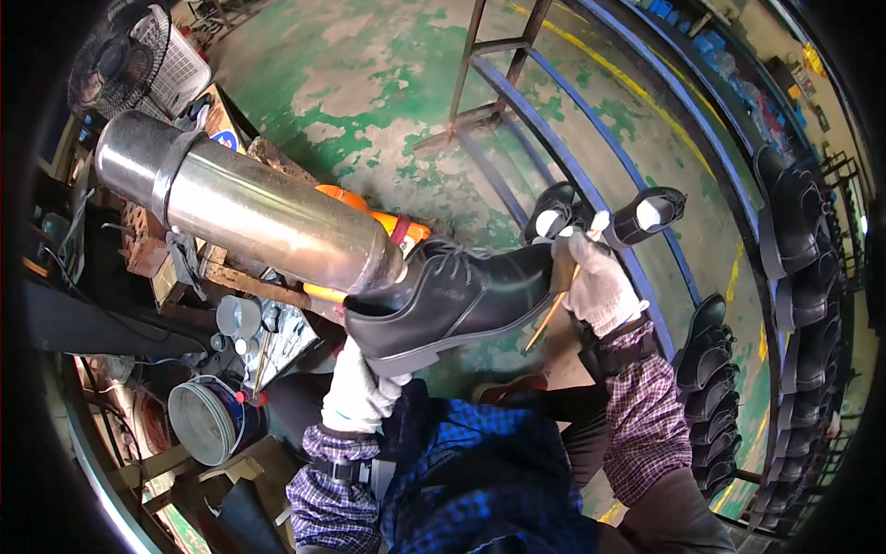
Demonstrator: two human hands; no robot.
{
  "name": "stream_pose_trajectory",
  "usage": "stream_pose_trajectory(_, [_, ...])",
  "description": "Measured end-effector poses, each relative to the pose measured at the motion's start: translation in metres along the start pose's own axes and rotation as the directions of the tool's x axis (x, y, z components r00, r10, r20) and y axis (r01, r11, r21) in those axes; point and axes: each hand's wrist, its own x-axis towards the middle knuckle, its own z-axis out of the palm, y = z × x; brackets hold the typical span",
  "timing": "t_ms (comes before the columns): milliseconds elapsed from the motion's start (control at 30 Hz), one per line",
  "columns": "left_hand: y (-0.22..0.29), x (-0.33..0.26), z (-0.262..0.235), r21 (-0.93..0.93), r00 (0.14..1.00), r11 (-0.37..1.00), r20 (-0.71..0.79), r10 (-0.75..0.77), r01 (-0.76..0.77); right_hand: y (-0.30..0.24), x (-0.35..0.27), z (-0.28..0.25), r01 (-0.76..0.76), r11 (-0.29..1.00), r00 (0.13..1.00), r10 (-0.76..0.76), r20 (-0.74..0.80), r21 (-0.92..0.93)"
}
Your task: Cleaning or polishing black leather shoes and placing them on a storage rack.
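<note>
Head view: nearest you, your checked sleeves rise from the lower edge, both hands in white gloves. Your left hand (358, 392) sits under the toe end of the black shoe (452, 300), its grip closed on the sole from below. Your right hand (598, 282) is closed on the heel end, and a thin stick (546, 323) slants down from under that hand; whether you hold it too, you cannot tell. The shoe lies between the two hands, held up over your lap, its long axis running from lower left at the toe up to the right at the heel, sole facing you. The toe touches, or nearly touches, the mouth of the steel pipe (245, 212), which stretches away to the upper left, so your left hand is the nearer one to that end. Left of it stands a tin bucket (205, 420) by a cluttered tabletop (221, 277). Farther off, the worn green floor (369, 83), a blue rail rack (591, 185), and rows of black shoes (794, 240) at the right.
</note>
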Motion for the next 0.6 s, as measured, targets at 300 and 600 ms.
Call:
stream_pose_trajectory(300, [-0.036,-0.023,-0.038,-0.083,0.989,0.987,-0.039,-0.139,0.136,0.018,-0.041,-0.008,0.064,0.995,0.998,-0.065,-0.007,-0.075])
stream_pose_trajectory(600, [-0.072,-0.036,-0.031,-0.222,0.982,0.957,0.013,-0.188,0.187,-0.004,-0.033,0.054,0.160,0.985,0.977,-0.149,0.150,-0.064])
